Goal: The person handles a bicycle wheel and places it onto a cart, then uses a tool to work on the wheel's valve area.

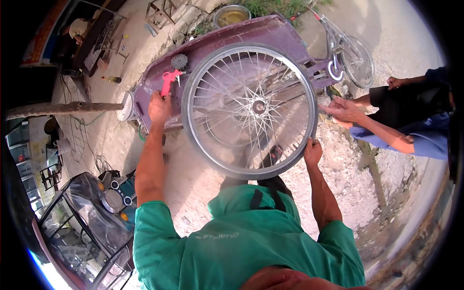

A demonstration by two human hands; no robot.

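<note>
In my left hand (159, 107) is a pink air gun (170, 79) with a metal nozzle, held at the left of a large spoked wheel (259, 107). My right hand (312, 151) grips the wheel's tyre at its lower right. Behind them is a worn purple metal cart body (227, 33), with a grey toothed round part (179, 61) on it beside the air gun.
Another person's hands (345, 108) reach in from the right. A bicycle wheel and frame (357, 60) stand behind. A vehicle with plastic covering (99, 217) is at lower left, a wooden pole (63, 109) at left, a metal basin (231, 18) at top.
</note>
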